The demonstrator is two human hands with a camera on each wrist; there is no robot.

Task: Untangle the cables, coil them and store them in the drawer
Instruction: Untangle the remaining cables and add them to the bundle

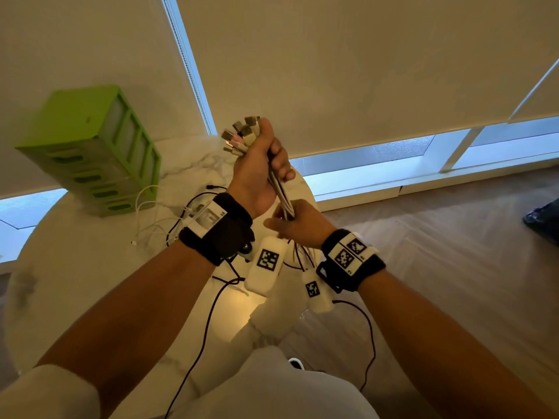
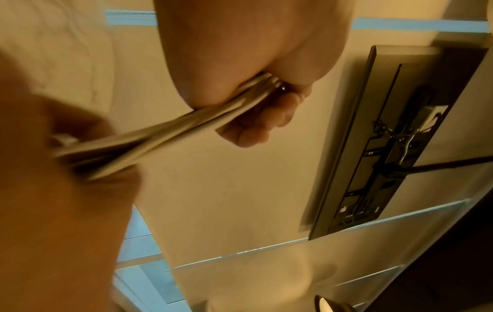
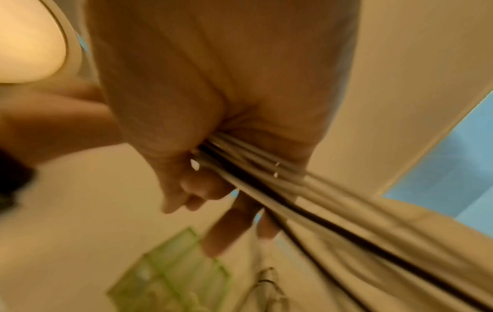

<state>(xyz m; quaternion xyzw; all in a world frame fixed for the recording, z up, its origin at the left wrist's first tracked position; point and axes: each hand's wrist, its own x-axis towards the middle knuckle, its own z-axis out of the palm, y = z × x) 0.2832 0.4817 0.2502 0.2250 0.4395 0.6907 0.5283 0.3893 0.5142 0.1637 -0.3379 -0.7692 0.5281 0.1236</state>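
A bundle of mostly white cables [image 1: 282, 195] is held up above the table. My left hand [image 1: 260, 164] grips the bundle near its top, with several USB plugs [image 1: 242, 133] fanned out above the fist. Just below it my right hand [image 1: 298, 222] grips the same bundle, and thinner strands hang from it toward the table. In the left wrist view my left hand [image 2: 253, 63] clamps the cables [image 2: 186, 124], which run down to the blurred right hand [image 2: 53, 190]. In the right wrist view my right hand [image 3: 213, 105] is closed round white and black cables [image 3: 293, 190].
A green drawer unit [image 1: 96, 149] stands at the back left of the round white marble table [image 1: 75, 282], its drawers closed. Loose white and black cables [image 1: 151, 213] lie on the table beside it. Wooden floor lies to the right.
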